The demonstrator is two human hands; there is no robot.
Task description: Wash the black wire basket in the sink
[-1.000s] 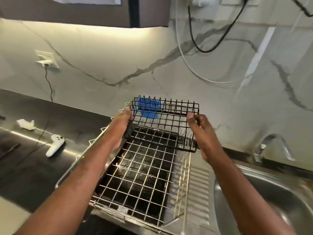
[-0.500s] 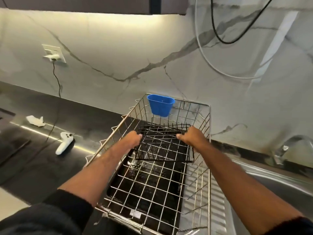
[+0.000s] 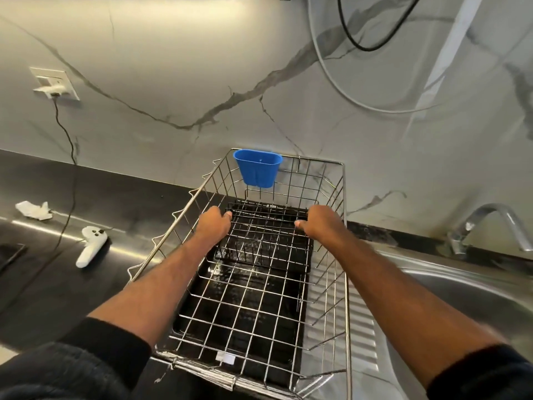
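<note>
The black wire basket (image 3: pixel 264 238) sits low inside the far half of a larger silver wire dish rack (image 3: pixel 346 255), over a wet black drip tray (image 3: pixel 245 313). My left hand (image 3: pixel 215 223) grips the basket's left rim and my right hand (image 3: pixel 320 220) grips its right rim. Both forearms reach in over the rack's near edge. The steel sink (image 3: pixel 461 298) lies to the right, with its tap (image 3: pixel 487 226) at the back.
A blue plastic cup (image 3: pixel 257 168) hangs on the rack's far wall. On the dark counter to the left lie a white controller (image 3: pixel 90 245), a crumpled tissue (image 3: pixel 33 210) and a black cable (image 3: pixel 67 174) from a wall socket (image 3: pixel 54 83). A marble wall stands behind.
The black basket came down from above the rack's far rim into the rack. Both hands stayed on its sides and lowered with it.
</note>
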